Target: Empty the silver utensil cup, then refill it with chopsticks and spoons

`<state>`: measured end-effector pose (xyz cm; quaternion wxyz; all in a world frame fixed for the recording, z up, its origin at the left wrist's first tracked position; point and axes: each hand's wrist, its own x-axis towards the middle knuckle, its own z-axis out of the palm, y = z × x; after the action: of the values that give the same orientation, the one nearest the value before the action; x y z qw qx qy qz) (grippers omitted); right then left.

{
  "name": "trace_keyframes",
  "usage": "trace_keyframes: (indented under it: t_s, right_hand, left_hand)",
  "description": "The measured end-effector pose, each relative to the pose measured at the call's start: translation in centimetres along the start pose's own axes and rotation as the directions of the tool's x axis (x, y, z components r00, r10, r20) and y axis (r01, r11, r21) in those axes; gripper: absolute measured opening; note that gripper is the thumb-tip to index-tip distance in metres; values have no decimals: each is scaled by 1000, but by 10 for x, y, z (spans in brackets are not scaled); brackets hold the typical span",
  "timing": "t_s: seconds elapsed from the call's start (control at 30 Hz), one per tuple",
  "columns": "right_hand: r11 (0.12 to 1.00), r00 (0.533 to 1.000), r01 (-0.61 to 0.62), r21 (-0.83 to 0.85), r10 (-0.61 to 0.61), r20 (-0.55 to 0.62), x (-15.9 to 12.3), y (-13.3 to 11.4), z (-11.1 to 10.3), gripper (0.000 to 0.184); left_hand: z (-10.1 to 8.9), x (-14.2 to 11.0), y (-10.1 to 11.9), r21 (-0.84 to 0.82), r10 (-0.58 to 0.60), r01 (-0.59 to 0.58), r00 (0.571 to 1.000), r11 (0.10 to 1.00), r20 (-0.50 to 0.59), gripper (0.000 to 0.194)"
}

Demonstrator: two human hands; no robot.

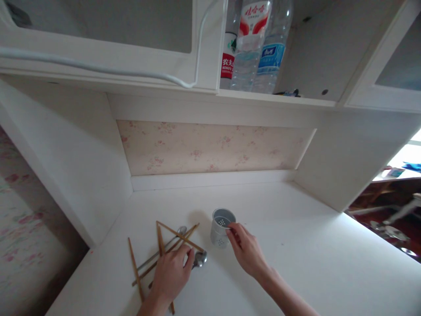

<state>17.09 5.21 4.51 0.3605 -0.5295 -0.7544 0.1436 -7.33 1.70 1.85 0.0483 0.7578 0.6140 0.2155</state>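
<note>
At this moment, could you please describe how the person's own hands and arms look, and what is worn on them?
The left hand and the right hand are both ungloved. No sleeve, watch or bracelet shows on either arm within the picture; the right forearm shows at more length than the left. I see no rings on the visible fingers.

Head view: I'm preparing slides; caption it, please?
Right hand touching a perforated gray cup, left hand among scattered chopsticks and spoons.

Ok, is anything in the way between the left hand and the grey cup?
Only low things: a shiny spoon and the end of a chopstick lie on the tabletop between the left hand and the grey cup. Nothing tall stands there. The right hand is at the cup's other side.
</note>
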Motion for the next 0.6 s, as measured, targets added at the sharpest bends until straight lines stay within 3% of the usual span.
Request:
trace_keyframes:
  t_s: [0.2,0.37,0.47,0.6]
  right_hand:
    - [999,996,35,5,-35,81,-15,9,0,22]
    - [983,1000,-1,181,-2,15,-25,26,15,29]
    - [955,985,-90,284,127,-116,-30,44,24,34]
    - [857,883,-279,433,406,-235,-22,67,26,35]
  left_hand:
    - [3,-5,16,-9,41,-41,999,999,-6,33]
    - [7,-8,22,-35,54,-55,998,998,-30,30]
    - [8,-8,23,-32,55,-56,998,998,-35,30]
    - [5,-7,25,-22,51,-52,998,998,-34,32]
